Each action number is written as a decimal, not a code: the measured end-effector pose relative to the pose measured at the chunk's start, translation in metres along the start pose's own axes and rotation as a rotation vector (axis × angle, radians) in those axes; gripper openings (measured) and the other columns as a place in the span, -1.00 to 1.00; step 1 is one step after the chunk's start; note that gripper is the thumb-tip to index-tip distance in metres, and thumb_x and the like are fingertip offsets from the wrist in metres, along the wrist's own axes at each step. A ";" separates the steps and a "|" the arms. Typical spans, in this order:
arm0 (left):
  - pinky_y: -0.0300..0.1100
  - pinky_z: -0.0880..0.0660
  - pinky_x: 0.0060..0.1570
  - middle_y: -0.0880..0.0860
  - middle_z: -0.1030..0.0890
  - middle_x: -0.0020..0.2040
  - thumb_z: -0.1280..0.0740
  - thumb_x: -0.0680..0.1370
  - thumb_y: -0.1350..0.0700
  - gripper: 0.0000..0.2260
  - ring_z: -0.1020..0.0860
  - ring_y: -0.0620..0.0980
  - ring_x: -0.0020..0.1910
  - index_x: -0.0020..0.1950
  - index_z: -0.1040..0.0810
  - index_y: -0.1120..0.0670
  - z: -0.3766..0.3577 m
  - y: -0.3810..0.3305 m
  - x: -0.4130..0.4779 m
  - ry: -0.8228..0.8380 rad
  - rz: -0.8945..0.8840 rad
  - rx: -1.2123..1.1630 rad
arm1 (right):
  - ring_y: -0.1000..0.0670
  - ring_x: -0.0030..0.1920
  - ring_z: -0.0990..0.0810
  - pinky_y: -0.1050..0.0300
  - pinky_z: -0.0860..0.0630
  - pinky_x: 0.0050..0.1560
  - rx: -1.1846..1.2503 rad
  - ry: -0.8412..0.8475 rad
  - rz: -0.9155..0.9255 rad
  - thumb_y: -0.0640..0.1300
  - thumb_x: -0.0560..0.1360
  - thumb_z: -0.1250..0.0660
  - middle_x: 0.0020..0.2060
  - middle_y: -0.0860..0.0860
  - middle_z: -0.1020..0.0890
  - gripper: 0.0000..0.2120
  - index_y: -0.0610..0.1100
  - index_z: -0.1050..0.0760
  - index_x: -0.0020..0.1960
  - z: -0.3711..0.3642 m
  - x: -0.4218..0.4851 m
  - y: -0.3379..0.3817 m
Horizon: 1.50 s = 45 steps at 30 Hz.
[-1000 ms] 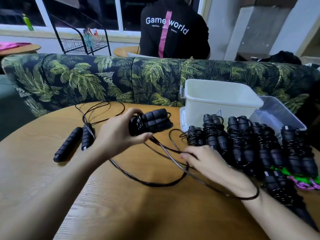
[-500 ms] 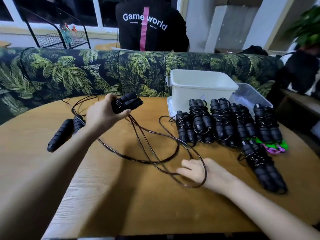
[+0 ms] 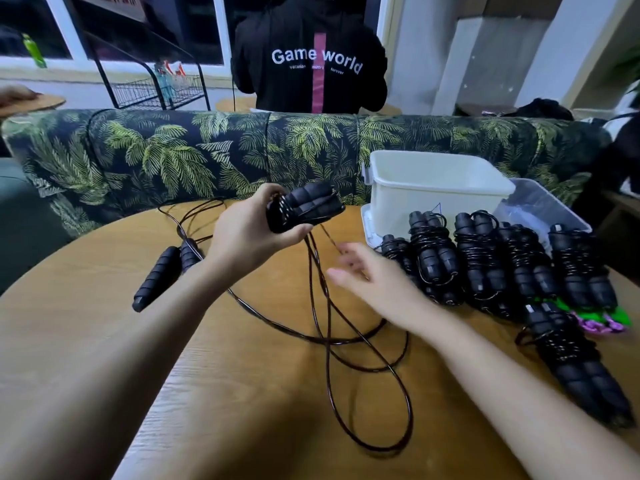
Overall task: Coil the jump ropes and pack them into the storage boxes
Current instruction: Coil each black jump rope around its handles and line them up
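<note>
Black handles (image 3: pixel 304 206) clenched in left hand (image 3: pixel 249 237), centre frame; right hand (image 3: pixel 375 284) spread, empty. Judged best: catch slack cord (image 3: pixel 327 341), wrap taut.

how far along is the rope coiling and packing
Done: several wrapped bundles lie beside the white box. In hand: left hand grips paired handles, their cord loose on the table, right hand open beside it. Left: one uncoiled rope, then boxing everything.

Bare forearms lead to a bare left hand (image 3: pixel 249 233) and right hand (image 3: pixel 377 282).
</note>
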<state>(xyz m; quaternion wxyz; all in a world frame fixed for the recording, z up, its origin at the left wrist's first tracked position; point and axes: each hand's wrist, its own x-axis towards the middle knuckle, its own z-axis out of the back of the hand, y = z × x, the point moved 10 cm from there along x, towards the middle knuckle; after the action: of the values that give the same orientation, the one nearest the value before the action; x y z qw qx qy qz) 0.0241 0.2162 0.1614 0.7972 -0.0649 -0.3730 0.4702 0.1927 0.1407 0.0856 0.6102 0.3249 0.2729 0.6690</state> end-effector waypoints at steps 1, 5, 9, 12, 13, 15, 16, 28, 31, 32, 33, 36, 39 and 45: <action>-0.13 -0.47 -0.18 -0.08 -0.57 -0.08 -0.48 0.39 -0.24 -0.45 -0.57 0.02 -0.11 0.26 -0.45 -0.01 0.004 -0.005 0.001 -0.015 -0.006 0.000 | 0.11 0.13 -0.55 0.18 -0.46 0.17 -0.009 0.071 -0.043 0.16 0.49 -0.40 0.12 0.15 -0.56 -0.44 0.05 -0.34 0.41 -0.019 0.007 0.000; -0.10 -0.51 -0.12 -0.05 -0.61 -0.08 -0.49 0.38 -0.26 -0.44 -0.59 0.03 -0.10 0.26 -0.47 -0.01 0.026 -0.009 0.006 -0.069 0.003 0.004 | 0.07 -0.22 -0.68 0.10 -0.62 -0.06 0.316 0.120 -0.069 -0.21 0.59 -0.33 -0.17 -0.02 -0.68 -0.83 -0.21 -0.54 0.16 -0.033 0.010 -0.008; -0.15 -0.45 -0.18 -0.07 -0.59 -0.11 -0.49 0.38 -0.24 -0.45 -0.59 0.03 -0.11 0.25 -0.48 -0.02 0.034 -0.011 0.004 -0.058 -0.012 0.052 | -0.07 -0.18 -0.68 0.12 -0.64 -0.09 0.616 0.107 -0.067 -0.15 0.67 -0.15 -0.09 -0.07 -0.72 -0.76 -0.14 -0.60 0.12 -0.004 0.004 -0.024; -0.12 -0.48 -0.20 -0.06 -0.59 -0.13 -0.49 0.38 -0.22 -0.45 -0.61 0.05 -0.15 0.25 -0.48 0.01 0.029 -0.025 -0.001 -0.030 -0.062 0.052 | 0.06 -0.50 -0.39 0.25 -0.39 -0.42 0.528 0.085 -0.119 -0.08 0.68 -0.16 -0.35 0.03 -0.53 -0.72 -0.15 -0.63 0.09 0.011 0.006 -0.034; -0.12 -0.49 -0.19 -0.06 -0.59 -0.13 -0.49 0.38 -0.21 -0.45 -0.60 0.05 -0.16 0.25 -0.48 0.01 0.030 -0.028 -0.001 -0.033 -0.069 0.044 | 0.08 -0.54 -0.32 0.27 -0.30 -0.47 0.487 0.084 -0.125 -0.07 0.68 -0.16 -0.40 0.03 -0.46 -0.71 -0.17 -0.62 0.10 0.016 0.010 -0.033; -0.14 -0.43 -0.20 -0.07 -0.58 -0.14 -0.50 0.38 -0.21 -0.46 -0.57 0.02 -0.17 0.25 -0.48 0.01 0.035 -0.033 0.002 -0.044 -0.077 0.049 | 0.11 -0.56 -0.26 0.29 -0.19 -0.52 0.440 0.084 -0.117 -0.04 0.67 -0.15 -0.42 0.02 -0.42 -0.70 -0.19 -0.58 0.17 0.030 0.018 -0.027; -0.15 -0.41 -0.19 -0.07 -0.57 -0.13 -0.49 0.38 -0.21 -0.47 -0.55 0.00 -0.17 0.25 -0.48 0.00 0.038 -0.035 0.004 -0.055 -0.077 0.059 | 0.12 -0.55 -0.23 0.30 -0.12 -0.52 0.451 0.103 -0.097 0.01 0.66 -0.16 -0.41 0.03 -0.39 -0.67 -0.17 -0.55 0.22 0.037 0.021 -0.021; -0.09 -0.49 -0.11 0.05 -0.66 -0.01 -0.48 0.39 -0.26 -0.43 -0.63 0.13 -0.03 0.28 -0.47 -0.02 0.065 -0.007 0.011 -0.093 0.019 0.185 | 0.03 -0.48 -0.63 0.23 -0.50 -0.48 0.335 -0.309 -0.122 -0.16 0.68 -0.12 -0.25 -0.13 -0.68 -0.78 -0.15 -0.47 -0.07 0.094 0.028 -0.030; 0.03 -0.58 -0.02 0.10 -0.67 0.03 -0.42 0.31 -0.37 -0.33 -0.64 0.14 -0.03 0.28 -0.47 -0.01 0.088 0.000 0.012 -0.137 0.049 0.142 | 0.01 -0.58 -0.56 0.22 -0.42 -0.56 0.301 -0.530 -0.136 -0.17 0.69 -0.08 -0.28 -0.18 -0.63 -0.79 -0.22 -0.45 0.03 0.136 0.025 -0.052; 0.05 -0.60 -0.01 0.12 -0.67 0.05 -0.37 0.28 -0.40 -0.30 -0.64 0.13 -0.03 0.28 -0.46 -0.01 0.097 -0.001 0.013 -0.156 0.050 0.115 | 0.02 -0.59 -0.54 0.23 -0.41 -0.58 0.285 -0.591 -0.128 -0.17 0.69 -0.09 -0.28 -0.17 -0.63 -0.80 -0.22 -0.45 0.05 0.149 0.023 -0.055; 0.05 -0.61 0.00 0.13 -0.66 0.08 -0.37 0.27 -0.41 -0.28 -0.64 0.11 -0.03 0.29 -0.45 -0.02 0.106 -0.003 0.014 -0.178 0.047 0.086 | 0.03 -0.60 -0.53 0.25 -0.40 -0.59 0.277 -0.636 -0.126 -0.18 0.69 -0.09 -0.28 -0.16 -0.62 -0.81 -0.22 -0.45 0.06 0.160 0.020 -0.057; -0.04 -0.58 0.00 0.11 -0.64 0.14 -0.48 0.39 -0.22 -0.40 -0.57 0.00 -0.06 0.32 -0.45 0.02 0.137 -0.018 0.023 -0.274 0.011 0.049 | 0.08 -0.63 -0.51 0.27 -0.40 -0.62 0.225 -0.667 -0.153 -0.24 0.67 -0.11 -0.30 -0.12 -0.59 -0.83 -0.25 -0.46 0.06 0.175 0.016 -0.060; -0.03 -0.57 0.03 0.03 -0.62 0.10 -0.50 0.41 -0.18 -0.44 -0.59 0.03 -0.02 0.31 -0.44 0.01 0.159 -0.032 0.031 -0.345 -0.011 0.040 | 0.05 -0.63 -0.52 0.20 -0.48 -0.59 0.088 -0.553 -0.187 -0.28 0.65 -0.13 -0.33 -0.13 -0.59 -0.81 -0.33 -0.50 0.04 0.163 0.020 -0.062; -0.04 -0.59 -0.03 0.10 -0.67 0.05 -0.49 0.36 -0.29 -0.39 -0.64 0.12 -0.04 0.29 -0.46 -0.03 0.096 -0.043 0.022 -0.121 -0.037 0.158 | -0.06 -0.18 -0.62 -0.07 -0.62 -0.06 -0.301 -0.140 -0.170 -0.01 0.55 -0.38 -0.16 0.02 -0.68 -0.86 -0.07 -0.63 -0.03 0.072 0.018 -0.068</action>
<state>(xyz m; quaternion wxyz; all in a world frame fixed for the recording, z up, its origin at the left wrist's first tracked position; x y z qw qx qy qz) -0.0028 0.1864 0.2612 0.7844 0.0337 -0.3834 0.4864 0.2907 0.1639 0.0811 0.7237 0.2513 0.1530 0.6242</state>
